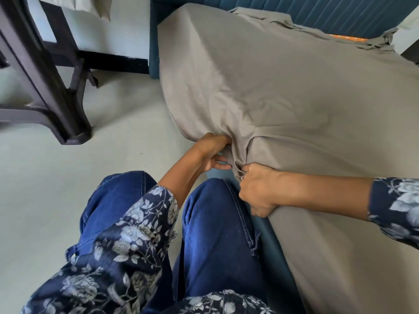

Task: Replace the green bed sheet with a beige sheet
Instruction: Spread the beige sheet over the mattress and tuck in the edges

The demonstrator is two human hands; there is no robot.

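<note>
near bed corner: left hand (pixel 212 152) and right hand (pixel 256 189), fingers curled, pinching gathered beige sheet (pixel 283 87), likely to tuck slack under the mattress.

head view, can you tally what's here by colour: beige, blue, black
beige: 2, the beige sheet on the bed, gripped at its near corner by the left hand and right hand, and the cloth hanging top left
blue: 2, the bed frame and the jeans
black: 1, the table frame
total: 5
</note>
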